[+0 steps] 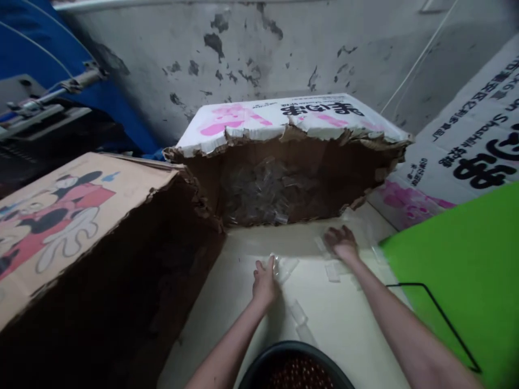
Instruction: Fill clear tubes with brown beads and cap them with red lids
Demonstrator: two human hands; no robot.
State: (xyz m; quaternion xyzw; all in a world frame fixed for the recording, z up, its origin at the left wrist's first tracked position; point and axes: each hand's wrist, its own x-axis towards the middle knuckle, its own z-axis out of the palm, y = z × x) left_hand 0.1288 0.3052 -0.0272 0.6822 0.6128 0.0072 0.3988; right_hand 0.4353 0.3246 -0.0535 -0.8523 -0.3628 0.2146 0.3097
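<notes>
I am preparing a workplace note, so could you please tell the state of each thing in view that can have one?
Left hand: fingertips at a clear plastic piece, grip unclear
Right hand: fingers bent, blurred, among loose pieces
Loose pieces: scattered on the table
White carton: open, torn-edged, clear pieces inside
Brown carton: open, ragged-edged, inside dark
Dark bowl: uncovered, holding small reddish-brown things
Wall: surface flaked in patches

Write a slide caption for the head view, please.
Left hand and right hand among clear pieces before a torn carton.
</notes>
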